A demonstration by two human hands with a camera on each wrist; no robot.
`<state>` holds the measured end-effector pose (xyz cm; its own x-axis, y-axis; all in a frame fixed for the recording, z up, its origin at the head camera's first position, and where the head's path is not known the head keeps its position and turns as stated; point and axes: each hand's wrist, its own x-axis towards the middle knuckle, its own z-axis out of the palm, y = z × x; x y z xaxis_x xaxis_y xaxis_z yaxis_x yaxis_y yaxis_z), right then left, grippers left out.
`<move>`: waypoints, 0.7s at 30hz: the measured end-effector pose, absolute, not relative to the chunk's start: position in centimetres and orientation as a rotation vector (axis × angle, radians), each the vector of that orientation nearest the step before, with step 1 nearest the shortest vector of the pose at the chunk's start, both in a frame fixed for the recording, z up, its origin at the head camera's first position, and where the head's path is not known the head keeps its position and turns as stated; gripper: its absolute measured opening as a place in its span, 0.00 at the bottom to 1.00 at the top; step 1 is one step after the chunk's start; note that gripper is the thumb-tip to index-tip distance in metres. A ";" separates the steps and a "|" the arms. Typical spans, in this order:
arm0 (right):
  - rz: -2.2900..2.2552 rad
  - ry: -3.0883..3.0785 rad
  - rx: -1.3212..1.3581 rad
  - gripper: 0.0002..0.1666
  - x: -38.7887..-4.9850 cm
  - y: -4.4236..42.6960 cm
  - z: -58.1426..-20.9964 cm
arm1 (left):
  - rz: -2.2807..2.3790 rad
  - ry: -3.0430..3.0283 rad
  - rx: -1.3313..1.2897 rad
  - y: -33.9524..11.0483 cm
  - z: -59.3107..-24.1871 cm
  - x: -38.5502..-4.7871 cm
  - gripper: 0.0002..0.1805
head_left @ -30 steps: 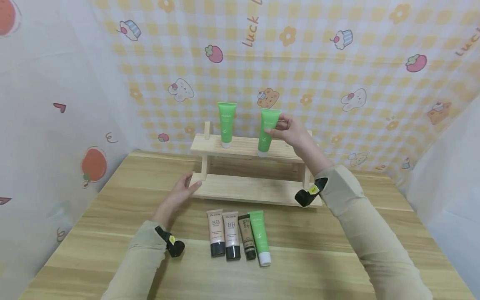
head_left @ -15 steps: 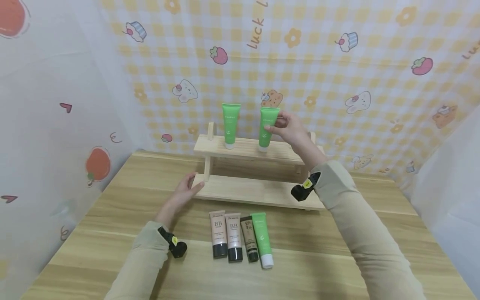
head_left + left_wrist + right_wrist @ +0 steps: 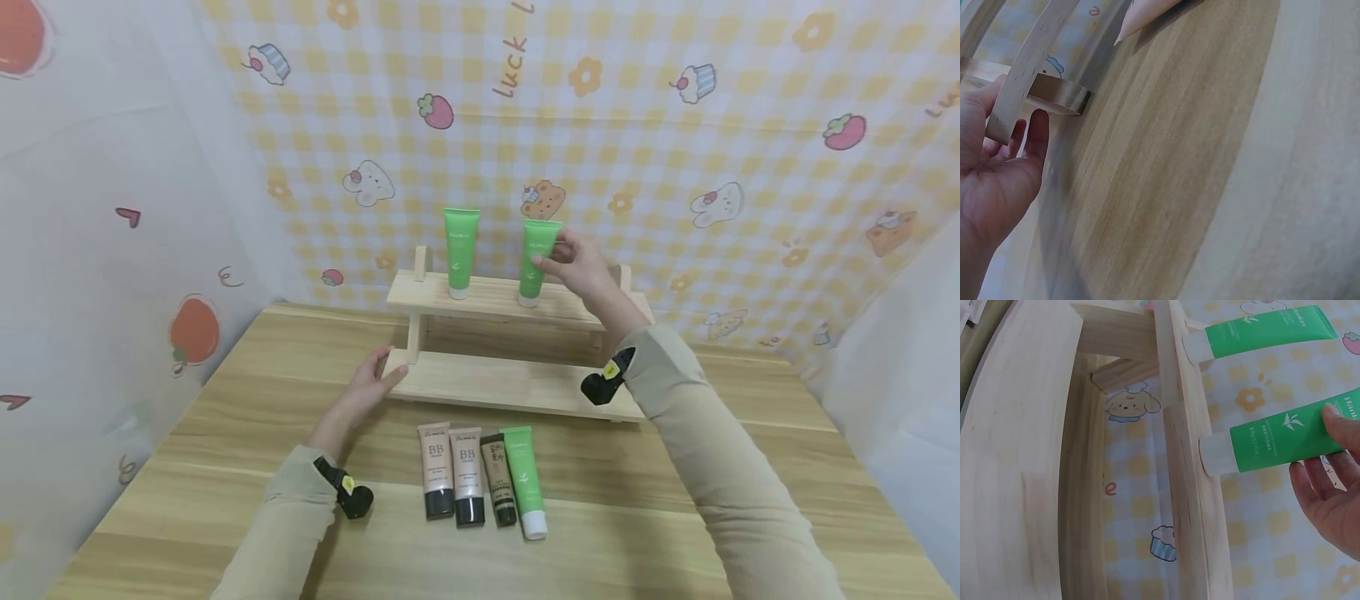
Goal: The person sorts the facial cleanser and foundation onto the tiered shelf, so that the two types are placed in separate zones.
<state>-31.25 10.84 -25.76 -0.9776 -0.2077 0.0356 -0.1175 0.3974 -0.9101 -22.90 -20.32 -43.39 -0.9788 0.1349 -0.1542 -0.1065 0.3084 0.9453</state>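
Observation:
On the upper board of the two-step wooden shelf [image 3: 495, 379] a green tube [image 3: 461, 254] stands on its white cap. To its right, my right hand [image 3: 588, 271] pinches a second green tube [image 3: 536, 262] between thumb and fingers; in the right wrist view that tube's cap [image 3: 1217, 454] meets the upper board [image 3: 1200, 506]. My left hand [image 3: 363, 387] grips the left end of the lower board, thumb on top; the left wrist view shows the hand [image 3: 1004, 181] around the board's end [image 3: 1007, 119].
In front of the shelf, two pink BB tubes [image 3: 437, 467] [image 3: 467, 471], a small brown tube [image 3: 498, 475] and another green tube [image 3: 527, 479] lie side by side on the wooden table [image 3: 637, 533]. A patterned cloth [image 3: 480, 150] hangs behind the shelf.
The second green tube has moved slightly back and become more upright, its cap now on the upper board. The left hand has stayed on the shelf's end. The head view has shifted slightly.

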 end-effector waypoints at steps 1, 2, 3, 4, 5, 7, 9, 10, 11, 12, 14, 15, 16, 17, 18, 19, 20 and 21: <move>-1.642 2.555 -0.305 0.29 -31.3 10.9 -25.9 | 1.742 2.354 0.024 -20.2 -43.0 -22.7 0.42; -1.636 2.551 -0.312 0.29 -31.2 10.9 -26.0 | 1.744 2.351 0.025 -20.2 -42.9 -22.6 0.42; -1.636 2.546 -0.319 0.29 -31.2 10.9 -26.1 | 1.745 2.348 0.025 -20.1 -42.8 -22.5 0.41; -1.631 2.542 -0.327 0.29 -31.3 10.9 -26.2 | 1.744 2.352 0.022 -20.1 -42.8 -22.5 0.41; -1.623 2.539 -0.333 0.30 -31.3 11.0 -26.3 | 1.741 2.356 0.015 -20.0 -42.8 -22.5 0.41; -1.610 2.538 -0.335 0.32 -31.2 11.1 -26.4 | 1.736 2.361 0.007 -20.0 -42.8 -22.5 0.41; -1.614 2.534 -0.332 0.36 -31.0 11.2 -26.4 | 1.732 2.370 0.010 -20.1 -43.3 -22.7 0.42; -1.619 2.528 -0.328 0.38 -30.9 11.3 -26.4 | 1.731 2.371 0.009 -20.1 -43.3 -22.7 0.42; -1.626 2.523 -0.320 0.40 -30.8 11.4 -26.4 | 1.730 2.368 0.013 -20.1 -43.3 -22.8 0.42; -1.639 2.515 -0.311 0.41 -30.6 11.5 -26.4 | 1.730 2.367 0.014 -20.1 -43.3 -22.8 0.42; -1.668 2.500 -0.287 0.43 -30.4 11.7 -26.5 | 1.728 2.365 0.015 -20.1 -43.4 -22.8 0.42; -1.674 2.497 -0.270 0.43 -30.3 11.8 -26.6 | 1.729 2.366 0.014 -20.1 -43.3 -22.8 0.43; -1.683 2.492 -0.249 0.43 -30.1 11.8 -26.7 | 1.730 2.367 0.007 -20.1 -43.3 -22.7 0.43; -1.688 2.489 -0.222 0.43 -30.0 11.9 -26.7 | 1.730 2.366 0.005 -20.1 -43.3 -22.7 0.43; -1.699 2.480 -0.195 0.43 -29.8 11.9 -26.8 | 1.731 2.368 0.001 -20.1 -43.3 -22.7 0.43; -1.704 2.476 -0.165 0.43 -29.6 12.0 -26.9 | 1.726 2.370 0.007 -20.1 -43.3 -22.7 0.43; -1.701 2.476 -0.133 0.43 -29.4 12.1 -26.9 | 1.727 2.371 0.005 -20.1 -43.2 -22.6 0.43; -1.702 2.471 -0.105 0.43 -29.3 12.2 -27.0 | 1.725 2.372 0.010 -20.1 -43.2 -22.6 0.43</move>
<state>-29.25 12.15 -27.02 -0.9878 -0.1361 -0.0754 0.0219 0.3581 -0.9334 -22.65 -20.09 -43.23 -0.9783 0.1273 -0.1634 -0.1162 0.3153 0.9418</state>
